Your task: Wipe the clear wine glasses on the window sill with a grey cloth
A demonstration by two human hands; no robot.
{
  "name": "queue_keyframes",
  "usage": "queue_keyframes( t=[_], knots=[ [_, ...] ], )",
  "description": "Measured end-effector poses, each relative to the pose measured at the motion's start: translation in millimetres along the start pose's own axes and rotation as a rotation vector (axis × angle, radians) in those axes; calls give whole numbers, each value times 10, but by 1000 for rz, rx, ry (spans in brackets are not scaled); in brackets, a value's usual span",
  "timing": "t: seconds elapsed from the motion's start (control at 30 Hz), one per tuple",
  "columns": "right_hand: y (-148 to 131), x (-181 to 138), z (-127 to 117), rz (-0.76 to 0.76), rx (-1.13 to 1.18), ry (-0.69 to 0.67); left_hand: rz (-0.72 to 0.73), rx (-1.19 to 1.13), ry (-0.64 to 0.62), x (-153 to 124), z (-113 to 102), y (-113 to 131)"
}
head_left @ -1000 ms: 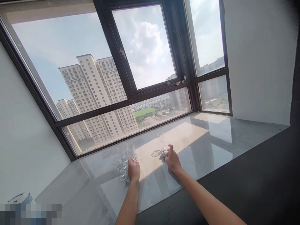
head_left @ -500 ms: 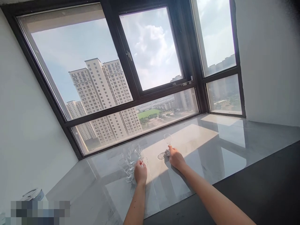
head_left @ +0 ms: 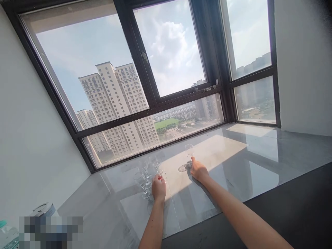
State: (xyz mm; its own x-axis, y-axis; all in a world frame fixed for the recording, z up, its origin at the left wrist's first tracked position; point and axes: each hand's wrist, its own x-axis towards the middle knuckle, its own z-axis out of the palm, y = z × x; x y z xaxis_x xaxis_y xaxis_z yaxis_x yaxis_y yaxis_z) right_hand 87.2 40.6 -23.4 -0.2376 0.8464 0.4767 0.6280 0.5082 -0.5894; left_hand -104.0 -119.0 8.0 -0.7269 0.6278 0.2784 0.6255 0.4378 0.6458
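My right hand (head_left: 199, 169) is closed around the lower part of a clear stemmed glass (head_left: 189, 149), which stands upright with its bowl above my fingers. A small pale crumpled thing (head_left: 189, 164) shows by those fingers; I cannot tell what it is. My left hand (head_left: 159, 188) has its fingers curled in, with a small red spot at the fingertips, and what it holds is hidden. Just beyond it is a clear glass (head_left: 156, 163). Several more stemmed glasses (head_left: 142, 183) stand close together on its left side.
The glossy grey stone sill (head_left: 220, 186) runs below dark-framed windows (head_left: 155, 103), with sunlit patches and a seam. At the lower left stands a white and blue container (head_left: 48, 210), partly blurred out, beside a clear bottle with a green cap (head_left: 7, 231). White walls border both sides.
The view has shifted slightly, so the sill and both hands sit a little farther right. Both hands keep nearly the same places by the glasses. The green-capped bottle has come into view.
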Motion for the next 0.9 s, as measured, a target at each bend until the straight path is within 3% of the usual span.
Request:
queue_keyframes(
  t=[0.13, 0.37, 0.47, 0.6, 0.73, 0.9],
  knots=[
    [43, 69, -30, 21, 29, 30, 33, 44, -49, -42, 4, 40],
    [-100, -194, -118, -21, 100, 192, 436, 124, 66, -134, 95, 95],
    [-334, -472, -126, -166, 245, 291, 525, 113, 108, -132, 111, 94],
    [-651, -752, -174, -466, 275, 116, 499, 136, 157, -139, 59, 85],
    [-791, -794, -235, -611, 215, 54, 559, 216, 98, -171, 16, 100],
    [-798, -748, -247, -744, 234, 152, 585, 260, 30, -203, 44, 143]
  ],
)
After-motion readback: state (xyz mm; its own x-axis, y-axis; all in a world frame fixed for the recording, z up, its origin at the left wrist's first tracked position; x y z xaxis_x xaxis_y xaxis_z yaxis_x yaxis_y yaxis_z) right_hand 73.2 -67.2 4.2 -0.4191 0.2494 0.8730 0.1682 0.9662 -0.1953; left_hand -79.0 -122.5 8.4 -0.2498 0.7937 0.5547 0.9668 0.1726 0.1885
